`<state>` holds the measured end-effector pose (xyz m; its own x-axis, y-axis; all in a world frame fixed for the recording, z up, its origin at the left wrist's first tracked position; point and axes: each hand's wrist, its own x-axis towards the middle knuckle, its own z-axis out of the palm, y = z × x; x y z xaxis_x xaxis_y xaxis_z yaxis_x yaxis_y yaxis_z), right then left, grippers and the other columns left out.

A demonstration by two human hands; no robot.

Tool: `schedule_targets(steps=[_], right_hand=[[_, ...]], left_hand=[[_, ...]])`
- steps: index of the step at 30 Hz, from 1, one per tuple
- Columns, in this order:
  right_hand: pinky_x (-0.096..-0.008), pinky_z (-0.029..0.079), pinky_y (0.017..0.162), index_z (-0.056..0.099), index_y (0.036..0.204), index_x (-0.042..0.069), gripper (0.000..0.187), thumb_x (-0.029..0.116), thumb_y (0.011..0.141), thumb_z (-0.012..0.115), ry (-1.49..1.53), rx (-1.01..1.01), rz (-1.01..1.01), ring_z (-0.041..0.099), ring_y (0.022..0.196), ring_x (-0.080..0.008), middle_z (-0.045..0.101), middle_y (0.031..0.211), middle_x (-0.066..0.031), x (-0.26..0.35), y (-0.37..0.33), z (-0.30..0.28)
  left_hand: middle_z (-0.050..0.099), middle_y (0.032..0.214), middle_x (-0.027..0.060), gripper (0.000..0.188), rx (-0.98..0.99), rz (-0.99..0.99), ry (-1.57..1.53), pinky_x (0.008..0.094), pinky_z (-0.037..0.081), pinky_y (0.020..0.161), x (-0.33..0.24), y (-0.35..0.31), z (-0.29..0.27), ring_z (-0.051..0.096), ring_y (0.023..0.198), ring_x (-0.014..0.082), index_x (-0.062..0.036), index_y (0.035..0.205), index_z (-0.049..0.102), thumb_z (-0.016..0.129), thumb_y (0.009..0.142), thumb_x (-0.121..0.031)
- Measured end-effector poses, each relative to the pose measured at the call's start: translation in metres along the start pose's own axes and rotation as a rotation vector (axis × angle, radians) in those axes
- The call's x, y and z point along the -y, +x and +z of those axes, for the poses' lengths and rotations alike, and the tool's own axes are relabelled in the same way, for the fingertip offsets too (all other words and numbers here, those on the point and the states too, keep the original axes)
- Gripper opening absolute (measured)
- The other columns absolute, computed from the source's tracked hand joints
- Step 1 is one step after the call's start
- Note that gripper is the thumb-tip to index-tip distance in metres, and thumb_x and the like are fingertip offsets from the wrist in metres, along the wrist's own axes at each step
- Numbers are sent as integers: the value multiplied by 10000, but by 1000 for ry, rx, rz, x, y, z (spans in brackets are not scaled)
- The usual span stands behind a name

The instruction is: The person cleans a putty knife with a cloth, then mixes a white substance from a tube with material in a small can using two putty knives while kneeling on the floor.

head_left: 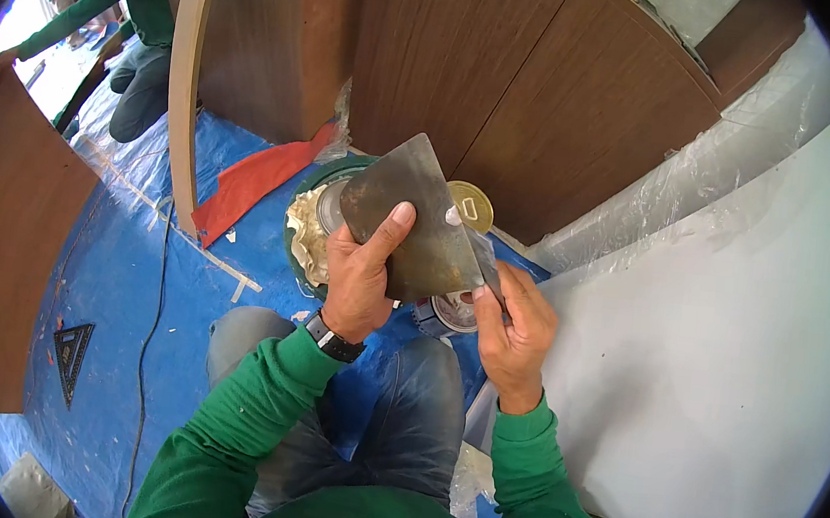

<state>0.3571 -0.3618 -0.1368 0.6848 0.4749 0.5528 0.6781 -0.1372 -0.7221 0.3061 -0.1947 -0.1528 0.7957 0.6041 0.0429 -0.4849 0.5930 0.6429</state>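
Note:
My left hand [358, 279] is closed on a flat, stained metal plate [416, 224], its thumb lying across the upper face. A small white dab of paste [453, 216] sits by the plate's right edge. My right hand [518, 329] grips a thin metal scraper [487, 258], whose blade is against or just beside that edge. Its handle is mostly hidden by my fingers. Below the plate stand a green bucket [291, 232] with crumpled pale lining and a can [452, 313] with a smeared rim. A gold-coloured round lid [470, 205] shows behind the plate.
Blue sheeting [113, 280] covers the floor, with a black cable [147, 363], a black triangular square [70, 361] and red cloth [263, 179] on it. Brown wood panels [455, 53] rise ahead. A large white panel [704, 367] stands right. Another person [145, 3] kneels at far left.

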Motion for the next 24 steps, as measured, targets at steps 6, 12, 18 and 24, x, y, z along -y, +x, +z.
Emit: schedule_targets(steps=[6, 12, 18, 24], right_hand=[[-343, 557, 756, 672, 1201, -48, 388, -105, 821, 615, -202, 96, -141, 695, 878, -302, 694, 1083, -173, 0, 11, -3], [-349, 562, 752, 668, 1213, -34, 403, -102, 821, 606, -361, 134, -227, 699, 895, -315, 687, 1105, -168, -7, 11, -3], [-324, 569, 710, 623, 1293, -4, 405, -59, 893, 613, -84, 34, 49, 704, 834, -231, 695, 1080, -110, -18, 11, -20], [-276, 444, 550, 559, 1342, 13, 360, 87, 995, 622, 1145, -25, 660, 520, 621, -113, 614, 943, -32, -12, 7, -31]], left_hand=[[716, 1099, 45, 257, -7, 15, 17, 305, 561, 830, 0, -2, 0, 673, 957, 126, -35, 1191, 669, 700, 973, -166], [716, 1105, 50, 258, -16, 28, 27, 308, 566, 827, 0, -4, -1, 677, 959, 130, -34, 1198, 668, 699, 973, -158], [703, 1120, 57, 279, -38, -49, -57, 338, 587, 828, -1, 0, 0, 692, 966, 156, -41, 1224, 633, 686, 982, -170], [700, 1101, 61, 286, -5, -176, -130, 358, 605, 810, -1, 1, -1, 699, 961, 173, -45, 1229, 613, 671, 991, -192]])
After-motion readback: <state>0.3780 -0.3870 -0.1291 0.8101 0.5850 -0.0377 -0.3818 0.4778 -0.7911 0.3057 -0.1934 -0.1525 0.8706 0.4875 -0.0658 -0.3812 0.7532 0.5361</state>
